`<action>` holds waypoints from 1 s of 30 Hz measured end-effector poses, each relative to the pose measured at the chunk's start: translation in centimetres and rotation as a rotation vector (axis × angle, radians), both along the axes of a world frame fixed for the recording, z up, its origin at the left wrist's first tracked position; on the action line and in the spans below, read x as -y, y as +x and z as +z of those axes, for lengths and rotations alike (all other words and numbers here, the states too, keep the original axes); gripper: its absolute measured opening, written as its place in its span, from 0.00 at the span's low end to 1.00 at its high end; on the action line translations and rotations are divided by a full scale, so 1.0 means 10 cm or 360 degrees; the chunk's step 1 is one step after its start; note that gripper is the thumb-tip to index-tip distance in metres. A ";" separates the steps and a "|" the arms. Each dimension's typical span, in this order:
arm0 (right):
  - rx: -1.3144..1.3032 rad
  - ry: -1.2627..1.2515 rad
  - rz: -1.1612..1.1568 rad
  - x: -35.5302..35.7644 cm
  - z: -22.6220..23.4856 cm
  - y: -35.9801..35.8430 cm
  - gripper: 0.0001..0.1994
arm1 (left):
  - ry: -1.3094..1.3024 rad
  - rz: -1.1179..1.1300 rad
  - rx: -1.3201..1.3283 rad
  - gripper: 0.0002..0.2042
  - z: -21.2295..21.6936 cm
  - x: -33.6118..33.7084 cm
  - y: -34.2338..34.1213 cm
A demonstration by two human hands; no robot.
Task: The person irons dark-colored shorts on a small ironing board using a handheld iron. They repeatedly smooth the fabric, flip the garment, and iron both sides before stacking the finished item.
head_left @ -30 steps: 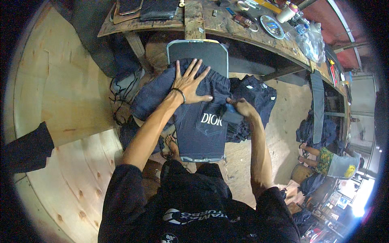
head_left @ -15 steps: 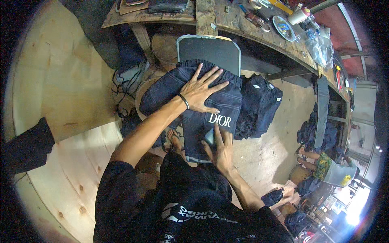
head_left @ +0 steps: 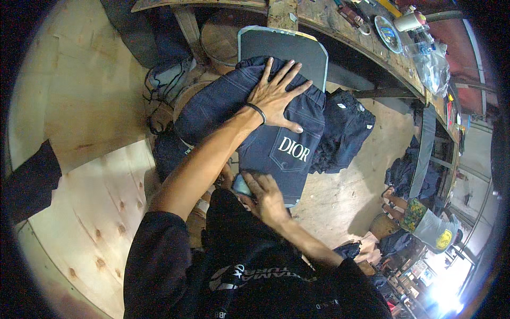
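Note:
Dark denim shorts (head_left: 212, 109) with an elastic waistband and white lettering on a pocket are pulled over a black flat board (head_left: 284, 50) with a pale rim. My left hand (head_left: 272, 101) lies on the cloth below the waistband, fingers spread and open. Lower down, near the leg hem and the board's near end, my right hand (head_left: 270, 199) is closed on a small pale blue block (head_left: 241, 184) with a dark edge, held against the denim. The block's exact kind is unclear; fingers hide part of it.
A pile of dark shorts (head_left: 345, 130) lies right of the board. Beyond it stands a wooden workbench (head_left: 366, 56) with a round dish (head_left: 388, 34) and a plastic bag (head_left: 433, 69). Plywood sheets (head_left: 90, 212) are at left. Another person (head_left: 430, 226) bends at far right.
My right hand has slid toward me and leftward with the pale blue block, from below the lettering to the hem. My left hand stays spread on the shorts. The view has shifted slightly.

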State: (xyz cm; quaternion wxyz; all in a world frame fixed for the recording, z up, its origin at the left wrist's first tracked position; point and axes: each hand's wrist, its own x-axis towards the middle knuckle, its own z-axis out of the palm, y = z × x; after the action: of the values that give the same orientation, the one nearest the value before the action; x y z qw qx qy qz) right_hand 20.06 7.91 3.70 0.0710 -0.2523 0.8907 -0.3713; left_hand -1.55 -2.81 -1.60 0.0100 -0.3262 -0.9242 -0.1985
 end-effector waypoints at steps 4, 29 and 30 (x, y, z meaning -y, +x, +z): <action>0.0010 0.0157 -0.0296 -0.12 0.01 -0.04 0.34 | -0.0026 0.0027 -0.0003 0.63 0.01 -0.01 0.02; 0.0566 0.0097 0.0344 -0.93 -0.09 0.24 0.30 | -0.0171 0.0131 -0.0097 0.62 0.04 -0.06 0.07; 0.0419 0.0011 0.0160 -0.97 -0.06 0.22 0.31 | -0.0200 0.0123 -0.0064 0.62 0.04 -0.06 0.07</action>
State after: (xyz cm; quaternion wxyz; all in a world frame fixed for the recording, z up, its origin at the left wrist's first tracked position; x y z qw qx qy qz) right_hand 22.27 17.60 3.06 0.2066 -0.2456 0.8613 -0.3940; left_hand -0.90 -2.20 -1.20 0.0158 -0.2943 -0.9463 -0.1328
